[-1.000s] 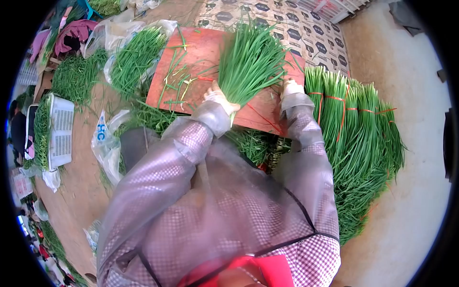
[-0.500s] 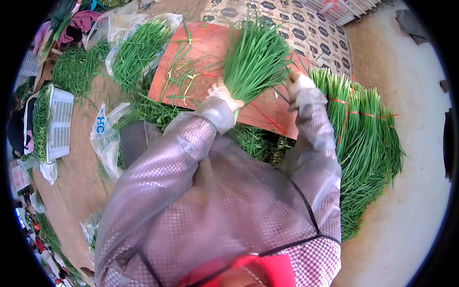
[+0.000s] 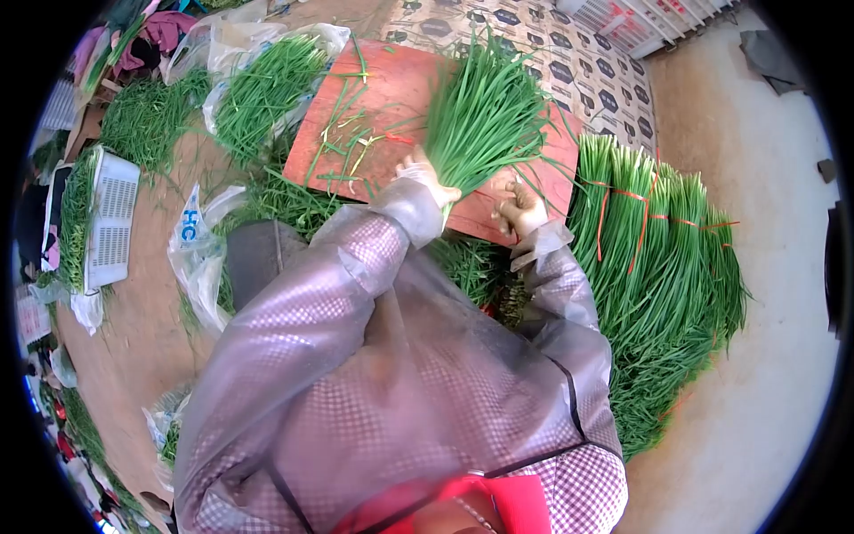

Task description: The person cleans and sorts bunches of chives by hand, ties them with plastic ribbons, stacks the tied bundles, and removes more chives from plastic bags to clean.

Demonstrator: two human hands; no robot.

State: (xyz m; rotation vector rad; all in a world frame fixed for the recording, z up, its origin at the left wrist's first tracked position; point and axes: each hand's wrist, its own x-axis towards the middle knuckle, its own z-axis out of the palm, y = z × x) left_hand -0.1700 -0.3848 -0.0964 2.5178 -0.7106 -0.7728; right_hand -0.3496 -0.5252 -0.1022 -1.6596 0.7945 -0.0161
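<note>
A loose bunch of green chives (image 3: pixel 489 116) stands over a red board (image 3: pixel 391 76), its leaf tips fanned away from me. My left hand (image 3: pixel 429 178) is closed round the lower end of that bunch. My right hand (image 3: pixel 520 209) is just right of the stems, above the board's near right part, with fingers curled together. A bit of red shows by its fingertips, but what they pinch is hard to make out. Cut leaf scraps (image 3: pixel 342 151) and a small red strip (image 3: pixel 399 139) lie on the board to the left.
Bundles of chives tied with red bands (image 3: pixel 658 222) stand on my right. Loose chives in plastic (image 3: pixel 271 93) lie beyond the board's left edge. A white crate (image 3: pixel 113 218) is far left, a plastic bag (image 3: pixel 200 258) nearer, and white crates (image 3: pixel 623 22) at the back.
My right hand has come down and left, from the board's right edge to beside the stems. A red strip seen on the board there no longer shows. The left hand still grips the chives.
</note>
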